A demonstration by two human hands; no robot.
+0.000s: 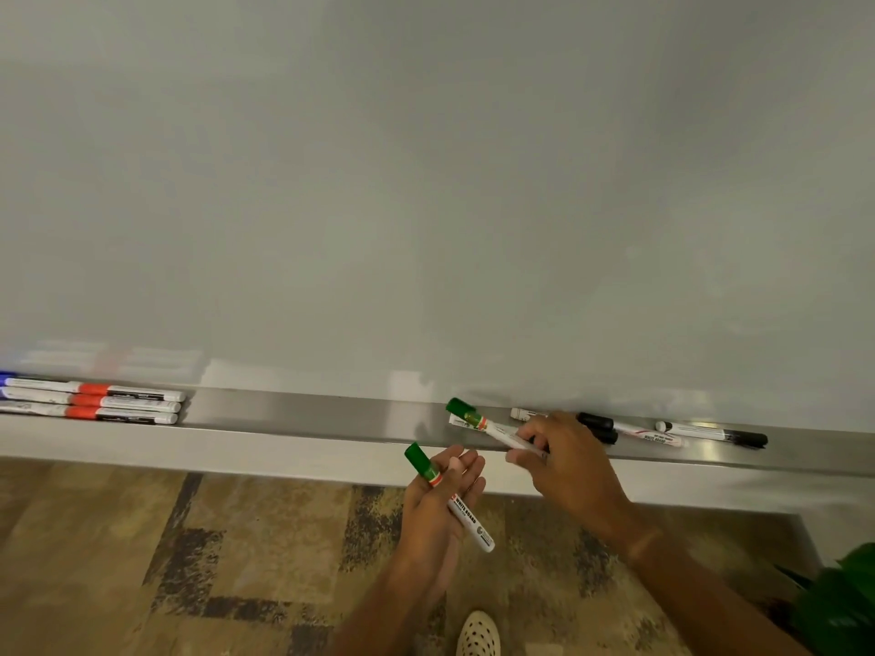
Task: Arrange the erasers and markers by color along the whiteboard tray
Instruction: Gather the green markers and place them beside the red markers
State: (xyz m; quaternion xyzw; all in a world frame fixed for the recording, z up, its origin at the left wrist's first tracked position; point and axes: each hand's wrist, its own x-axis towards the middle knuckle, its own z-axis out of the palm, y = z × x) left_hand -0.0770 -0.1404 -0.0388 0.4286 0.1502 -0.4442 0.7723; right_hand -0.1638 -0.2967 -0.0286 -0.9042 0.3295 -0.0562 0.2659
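Note:
My left hand (438, 506) holds a green-capped white marker (447, 497) just below the silver whiteboard tray (308, 414). My right hand (566, 459) grips a second green-capped marker (487, 426), lifted at an angle over the tray's front edge. Another white marker (461, 422) lies in the tray under it. To the right lie black-capped markers (599, 426), one more at the far right (715, 434), and a white barrel end (523, 413) peeks out behind my right hand. Three red-banded markers (94, 400) lie side by side at the tray's left, with blue caps (4, 378) at the frame edge.
The whiteboard (426, 182) fills the upper view. Below the tray is patterned brown flooring (236, 537), a spotted shoe (479, 634) and a green plant (838, 603) at the bottom right.

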